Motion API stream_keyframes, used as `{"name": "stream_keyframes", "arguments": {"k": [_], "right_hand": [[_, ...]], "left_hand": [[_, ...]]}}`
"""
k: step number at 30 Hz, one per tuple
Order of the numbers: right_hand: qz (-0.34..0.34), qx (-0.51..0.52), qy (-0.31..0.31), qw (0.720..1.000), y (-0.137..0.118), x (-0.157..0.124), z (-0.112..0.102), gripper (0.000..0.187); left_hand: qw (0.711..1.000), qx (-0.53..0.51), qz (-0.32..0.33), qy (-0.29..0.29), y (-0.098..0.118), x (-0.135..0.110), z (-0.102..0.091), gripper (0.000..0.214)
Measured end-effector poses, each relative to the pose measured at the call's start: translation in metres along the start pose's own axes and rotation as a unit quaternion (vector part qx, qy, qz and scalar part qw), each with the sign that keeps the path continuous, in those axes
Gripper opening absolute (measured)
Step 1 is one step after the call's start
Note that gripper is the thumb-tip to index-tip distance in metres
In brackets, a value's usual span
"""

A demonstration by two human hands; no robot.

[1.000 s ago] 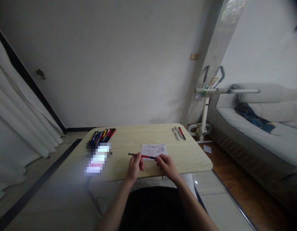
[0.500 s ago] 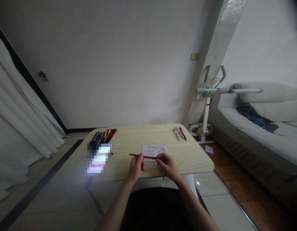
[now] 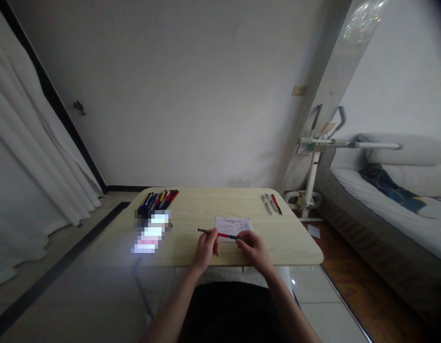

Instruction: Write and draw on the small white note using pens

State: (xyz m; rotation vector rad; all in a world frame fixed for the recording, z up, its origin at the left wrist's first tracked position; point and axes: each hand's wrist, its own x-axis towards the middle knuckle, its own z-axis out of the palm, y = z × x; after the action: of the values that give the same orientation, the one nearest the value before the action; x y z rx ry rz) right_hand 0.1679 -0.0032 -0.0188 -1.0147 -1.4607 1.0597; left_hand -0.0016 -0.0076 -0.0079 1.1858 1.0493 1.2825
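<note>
A slim red and black pen (image 3: 224,235) lies roughly level between my two hands, above the near part of a pale wooden table (image 3: 206,205). My left hand (image 3: 206,247) is closed around its left part, and a dark end sticks out past the fingers. At the other end, the fingers of my right hand (image 3: 254,247) pinch the dark tip section. Under the pen and just beyond my hands is a sheet of white paper (image 3: 235,223) with dark and reddish marks on it.
Several pens (image 3: 159,200) lie bunched at the table's back left, above a bright, pixelated patch (image 3: 152,233). More pens (image 3: 271,204) lie at the back right. White exercise equipment (image 3: 311,176) and a bed (image 3: 385,190) stand to the right; a curtain (image 3: 35,143) hangs at left.
The view has shifted slightly, so everything sits a little further right and mostly lower. Both hands keep their hold on the pen, with almost no movement over the paper.
</note>
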Motion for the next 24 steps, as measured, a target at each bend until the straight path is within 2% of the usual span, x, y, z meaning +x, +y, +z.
{"name": "stream_keyframes", "arguments": {"k": [10, 14, 16, 19, 24], "right_hand": [[0.019, 0.077, 0.012, 0.997, 0.001, 0.002, 0.001, 0.018], [0.01, 0.104, 0.018, 0.994, -0.008, 0.004, 0.007, 0.015], [-0.006, 0.118, 0.038, 0.992, -0.014, 0.007, 0.009, 0.014], [-0.029, 0.123, 0.064, 0.99, -0.022, 0.013, 0.008, 0.016], [-0.04, 0.118, 0.053, 0.991, -0.031, 0.02, 0.006, 0.014]], "left_hand": [[1.0, 0.01, 0.005, -0.006, 0.003, 0.001, 0.0, 0.044], [0.994, -0.104, -0.032, -0.029, 0.003, 0.005, 0.002, 0.042], [0.982, -0.175, -0.047, -0.043, 0.002, 0.006, 0.006, 0.04], [0.969, -0.23, -0.063, -0.066, 0.002, 0.005, 0.013, 0.037], [0.936, -0.325, -0.095, -0.1, 0.004, 0.006, 0.021, 0.035]]}}
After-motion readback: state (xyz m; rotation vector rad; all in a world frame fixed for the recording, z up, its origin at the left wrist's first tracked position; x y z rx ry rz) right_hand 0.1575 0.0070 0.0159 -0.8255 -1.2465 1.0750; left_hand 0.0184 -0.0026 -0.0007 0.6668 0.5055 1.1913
